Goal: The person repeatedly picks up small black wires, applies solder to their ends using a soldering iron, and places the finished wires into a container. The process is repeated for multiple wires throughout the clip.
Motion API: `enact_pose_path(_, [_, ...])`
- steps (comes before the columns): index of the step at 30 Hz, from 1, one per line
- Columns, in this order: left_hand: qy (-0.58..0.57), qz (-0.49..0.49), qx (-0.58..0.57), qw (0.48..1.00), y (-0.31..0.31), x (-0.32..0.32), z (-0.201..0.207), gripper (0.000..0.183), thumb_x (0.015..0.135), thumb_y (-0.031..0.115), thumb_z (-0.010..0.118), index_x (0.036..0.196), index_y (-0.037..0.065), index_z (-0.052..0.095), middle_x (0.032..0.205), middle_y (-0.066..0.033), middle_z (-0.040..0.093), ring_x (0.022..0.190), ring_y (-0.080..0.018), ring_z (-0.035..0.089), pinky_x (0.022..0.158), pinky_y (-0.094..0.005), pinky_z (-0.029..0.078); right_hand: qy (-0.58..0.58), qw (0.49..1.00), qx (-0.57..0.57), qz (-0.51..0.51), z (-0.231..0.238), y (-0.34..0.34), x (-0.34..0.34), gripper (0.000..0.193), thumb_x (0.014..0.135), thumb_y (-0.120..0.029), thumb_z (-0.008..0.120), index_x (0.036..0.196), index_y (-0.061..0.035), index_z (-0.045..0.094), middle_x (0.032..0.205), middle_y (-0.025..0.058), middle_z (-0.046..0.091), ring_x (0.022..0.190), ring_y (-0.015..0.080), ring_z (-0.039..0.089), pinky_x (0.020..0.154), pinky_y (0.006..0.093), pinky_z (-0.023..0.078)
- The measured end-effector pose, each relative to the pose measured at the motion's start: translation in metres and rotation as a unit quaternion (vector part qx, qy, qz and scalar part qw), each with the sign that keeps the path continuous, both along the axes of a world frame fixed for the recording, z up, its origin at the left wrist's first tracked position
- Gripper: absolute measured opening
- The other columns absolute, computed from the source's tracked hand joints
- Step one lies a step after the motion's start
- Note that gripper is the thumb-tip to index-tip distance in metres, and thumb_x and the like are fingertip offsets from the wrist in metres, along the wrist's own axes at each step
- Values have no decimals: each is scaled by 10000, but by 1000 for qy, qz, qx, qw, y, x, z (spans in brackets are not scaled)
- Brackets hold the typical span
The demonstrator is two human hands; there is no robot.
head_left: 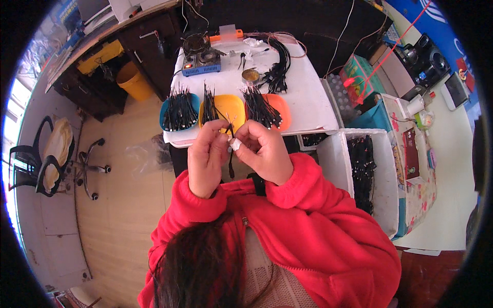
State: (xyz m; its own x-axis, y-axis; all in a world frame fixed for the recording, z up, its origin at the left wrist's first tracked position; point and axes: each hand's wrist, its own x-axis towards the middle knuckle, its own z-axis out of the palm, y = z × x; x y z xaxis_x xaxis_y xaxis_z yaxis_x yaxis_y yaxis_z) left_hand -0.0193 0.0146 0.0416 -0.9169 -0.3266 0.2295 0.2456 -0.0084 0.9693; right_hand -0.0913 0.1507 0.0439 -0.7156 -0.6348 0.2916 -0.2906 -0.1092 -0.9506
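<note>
Both hands meet in front of my chest, just short of the table's near edge. Between them is a short black cable, its stripped wire ends pointing up and its dark plug end hanging below. My left hand pinches it with thumb and forefinger. My right hand closes on the same cable from the other side, with something white wrapped on a finger. Just beyond stand a blue tray, a yellow tray and an orange tray, each with bundles of black cables.
On the white table are a blue soldering-type heater box, a round tin of amber material and a heap of black cables. A white foam box of cables stands right; an office chair stands left.
</note>
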Motion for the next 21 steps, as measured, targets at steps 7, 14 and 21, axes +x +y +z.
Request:
enact_pose_path(7, [49,-35,251,966,3,2,5,72,940,49,524,965,-3,568,1127,-67,551,960,-119,542,790,-240,469,-57,997,-17,46,5,3,5,116,890,-96,602,911,9,557,731,9,587,619,43,536,561,202,445])
enact_pose_path(14, [68,-39,238,968,7,1,2,74,927,39,532,901,6,593,1192,-108,558,1112,-190,532,928,-317,418,-2,995,19,93,4,5,-1,111,931,-116,563,909,-11,532,766,-1,558,669,49,540,596,203,447])
enact_pose_path(21, [38,-62,201,977,0,-1,-6,66,907,9,563,956,-22,595,1193,-91,508,989,-130,546,800,-250,461,22,991,65,115,-2,6,-17,108,928,-115,576,946,-10,555,799,13,585,698,59,556,612,214,457])
